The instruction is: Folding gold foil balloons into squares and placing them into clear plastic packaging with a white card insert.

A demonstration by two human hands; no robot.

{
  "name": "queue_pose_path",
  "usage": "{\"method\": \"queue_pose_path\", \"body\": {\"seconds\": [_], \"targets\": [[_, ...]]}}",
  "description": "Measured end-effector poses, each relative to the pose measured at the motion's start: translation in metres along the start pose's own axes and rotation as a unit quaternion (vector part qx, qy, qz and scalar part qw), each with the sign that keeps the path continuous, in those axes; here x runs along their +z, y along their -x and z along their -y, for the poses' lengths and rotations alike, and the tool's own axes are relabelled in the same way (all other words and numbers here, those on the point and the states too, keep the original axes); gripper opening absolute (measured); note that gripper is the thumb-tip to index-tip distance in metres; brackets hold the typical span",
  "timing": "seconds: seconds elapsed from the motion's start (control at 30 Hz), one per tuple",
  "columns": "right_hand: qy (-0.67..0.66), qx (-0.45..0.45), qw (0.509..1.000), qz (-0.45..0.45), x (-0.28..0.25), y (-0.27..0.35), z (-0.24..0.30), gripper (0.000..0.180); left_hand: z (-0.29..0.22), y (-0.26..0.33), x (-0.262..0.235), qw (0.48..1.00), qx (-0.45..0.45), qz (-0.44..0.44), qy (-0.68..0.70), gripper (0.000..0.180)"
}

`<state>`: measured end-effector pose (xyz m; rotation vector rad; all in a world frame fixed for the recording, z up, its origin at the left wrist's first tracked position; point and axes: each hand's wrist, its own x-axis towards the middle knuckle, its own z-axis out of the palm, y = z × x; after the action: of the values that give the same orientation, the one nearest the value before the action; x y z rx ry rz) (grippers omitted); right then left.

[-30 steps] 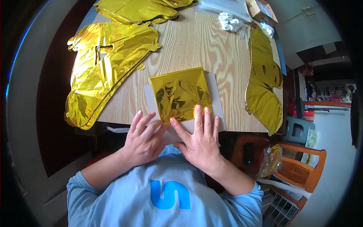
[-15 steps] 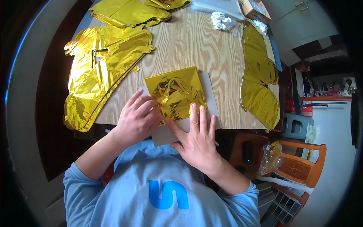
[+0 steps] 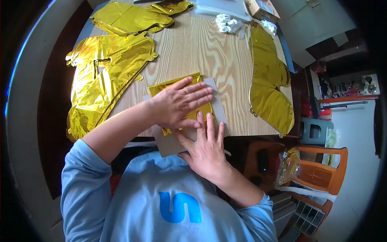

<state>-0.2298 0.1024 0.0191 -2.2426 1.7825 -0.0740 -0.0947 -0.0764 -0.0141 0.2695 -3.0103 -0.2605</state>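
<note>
A folded gold foil balloon (image 3: 207, 109) lies on a grey card sheet (image 3: 219, 105) at the table's near edge. My left hand (image 3: 177, 103) rests flat across the foil, fingers straight and pointing right, hiding much of it. My right hand (image 3: 204, 151) has its fingers spread, with the fingertips at the foil's near edge and the palm over the card. The left thumb comes close to the right index fingertip.
Flat gold foil balloons lie at the left (image 3: 109, 76), the far left (image 3: 133, 18) and the right (image 3: 270, 80) of the wooden table (image 3: 193, 44). Clear plastic bags (image 3: 225, 9), white bundles (image 3: 226, 23) and a cardboard box (image 3: 263, 10) stand at the far right. A wooden chair (image 3: 322, 173) is at lower right.
My left hand has gone from bent fingers at the foil's left edge to lying flat across its middle. The right hand stays spread at the near edge. The view has shifted slightly.
</note>
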Motion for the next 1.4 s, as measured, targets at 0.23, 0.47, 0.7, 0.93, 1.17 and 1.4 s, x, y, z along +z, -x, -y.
{"method": "queue_pose_path", "body": {"seconds": [0.23,0.47,0.7,0.93,1.17,1.4], "targets": [[-0.005,0.008,1.000,-0.011,0.000,-0.001,0.001,0.080,0.001,0.004,-0.019,0.991,-0.035,-0.018,-0.127,0.088],[0.011,-0.007,1.000,-0.013,-0.002,-0.002,0.002,0.081,-0.038,0.069,-0.011,0.997,-0.067,-0.002,0.033,0.087],[0.017,-0.005,1.000,-0.016,-0.001,-0.003,0.002,0.081,-0.049,0.073,-0.027,0.992,-0.102,-0.037,0.063,0.083],[-0.005,-0.020,0.999,-0.043,-0.004,-0.002,-0.003,0.077,-0.041,0.077,-0.011,0.995,-0.080,0.015,0.065,0.077],[-0.192,0.027,0.922,-0.336,0.005,0.044,-0.022,0.036,-0.039,0.080,-0.011,0.996,-0.063,0.019,0.067,0.076],[-0.761,0.271,0.568,-0.158,0.039,0.053,-0.021,0.021,-0.039,0.078,-0.015,0.995,-0.062,0.021,0.080,0.078]]}}
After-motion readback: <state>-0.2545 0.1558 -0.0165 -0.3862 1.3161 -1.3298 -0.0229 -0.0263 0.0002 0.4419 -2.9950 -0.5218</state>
